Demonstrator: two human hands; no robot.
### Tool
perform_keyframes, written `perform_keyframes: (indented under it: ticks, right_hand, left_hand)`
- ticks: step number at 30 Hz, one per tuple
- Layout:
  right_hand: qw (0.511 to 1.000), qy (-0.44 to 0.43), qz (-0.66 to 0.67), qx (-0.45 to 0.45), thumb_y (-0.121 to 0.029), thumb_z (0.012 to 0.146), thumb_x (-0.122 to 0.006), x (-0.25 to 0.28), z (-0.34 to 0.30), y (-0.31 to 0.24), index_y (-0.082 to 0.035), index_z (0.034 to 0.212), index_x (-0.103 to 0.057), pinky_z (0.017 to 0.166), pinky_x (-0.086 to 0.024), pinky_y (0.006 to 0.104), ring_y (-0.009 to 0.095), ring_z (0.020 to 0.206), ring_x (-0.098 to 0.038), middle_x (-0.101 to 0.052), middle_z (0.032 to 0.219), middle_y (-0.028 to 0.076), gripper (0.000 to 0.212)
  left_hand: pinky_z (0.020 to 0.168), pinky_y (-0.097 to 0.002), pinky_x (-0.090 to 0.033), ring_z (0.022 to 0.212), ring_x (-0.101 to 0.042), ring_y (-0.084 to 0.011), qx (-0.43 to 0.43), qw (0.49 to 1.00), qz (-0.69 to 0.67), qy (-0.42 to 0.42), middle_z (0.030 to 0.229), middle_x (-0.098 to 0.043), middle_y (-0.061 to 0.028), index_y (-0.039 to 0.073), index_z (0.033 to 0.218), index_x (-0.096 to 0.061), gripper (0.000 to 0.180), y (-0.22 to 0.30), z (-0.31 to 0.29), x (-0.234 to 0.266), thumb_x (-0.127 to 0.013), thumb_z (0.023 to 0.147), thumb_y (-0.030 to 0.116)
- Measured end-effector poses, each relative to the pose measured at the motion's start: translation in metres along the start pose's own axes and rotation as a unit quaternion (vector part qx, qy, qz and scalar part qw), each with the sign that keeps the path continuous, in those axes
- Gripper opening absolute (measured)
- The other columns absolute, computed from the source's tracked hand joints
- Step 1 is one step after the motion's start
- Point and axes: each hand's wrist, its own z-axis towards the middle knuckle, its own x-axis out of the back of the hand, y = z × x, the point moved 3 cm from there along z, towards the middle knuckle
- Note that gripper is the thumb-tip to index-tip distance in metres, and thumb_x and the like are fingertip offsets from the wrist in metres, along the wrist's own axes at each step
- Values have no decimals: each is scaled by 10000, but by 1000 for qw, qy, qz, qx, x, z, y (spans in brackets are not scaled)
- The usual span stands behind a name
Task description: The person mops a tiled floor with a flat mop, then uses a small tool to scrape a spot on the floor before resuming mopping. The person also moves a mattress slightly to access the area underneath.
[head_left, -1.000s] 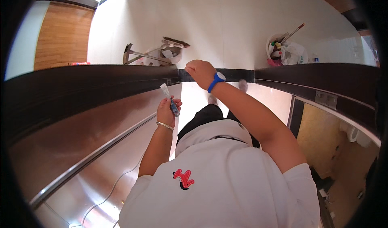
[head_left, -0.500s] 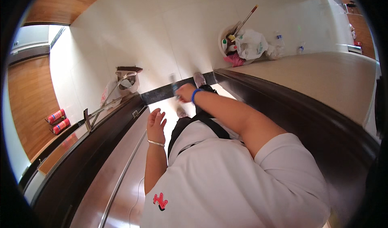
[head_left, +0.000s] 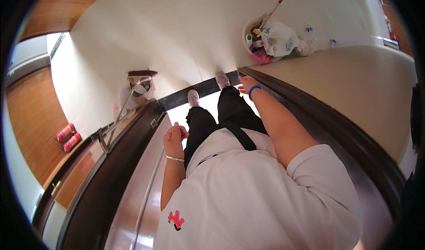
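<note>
My left hand [head_left: 174,138] hangs beside my black trousers [head_left: 202,120], its fingers loosely curled and apart, with nothing seen in them. A pale bracelet [head_left: 174,158] circles that wrist. On the other side, my right hand [head_left: 249,83] is at the edge of the dark door frame [head_left: 283,88], a blue band [head_left: 253,91] on its wrist. Its fingers are bent. Whatever they may hold is hidden, and I cannot tell whether they touch the frame.
My shoes stand by a dark threshold strip [head_left: 177,100]. Ahead on the right, a white bin [head_left: 245,32] holds bottles and a handled tool, with plastic bags [head_left: 278,39] against it. Ahead on the left stands a broom and dustpan [head_left: 142,84]. Red fire extinguishers [head_left: 71,140] are farther left.
My right hand has swung rightward from before my legs to the door frame. The blurred greyish object it held no longer shows. My left hand has dropped slightly and curled its fingers more.
</note>
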Motion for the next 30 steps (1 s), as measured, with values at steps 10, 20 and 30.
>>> perform_keyframes:
  ticks: [10, 20, 30]
  right_hand:
    - [931, 105, -244, 249, -257, 797, -595, -29, -78, 92, -57, 832, -599, 587, -479, 332, 187, 586, -605, -622, 687, 100, 204]
    - [894, 33, -438, 87, -334, 732, -555, -84, -216, 299, -99, 866, -660, 733, -484, 405, 304, 825, -619, -647, 825, 156, 290]
    - [966, 257, 23, -30, -314, 774, -506, -142, -340, 582, -32, 902, -653, 806, -459, 409, 357, 884, -591, -628, 942, 192, 343]
  left_hand:
    - [527, -207, -396, 585, -494, -77, -45, 949, 247, -191, 647, -526, 9, 92, 656, -508, 245, 59, 70, 21, -563, 852, 228]
    - [453, -223, -321, 503, -375, -71, -224, 837, 379, -326, 603, -398, 31, 98, 710, -414, 200, 33, 100, 21, -602, 705, 28]
    - [406, -196, -262, 459, -306, -39, -164, 612, 464, -619, 531, -350, 60, 133, 585, -339, 355, -179, -161, -81, -640, 753, 48]
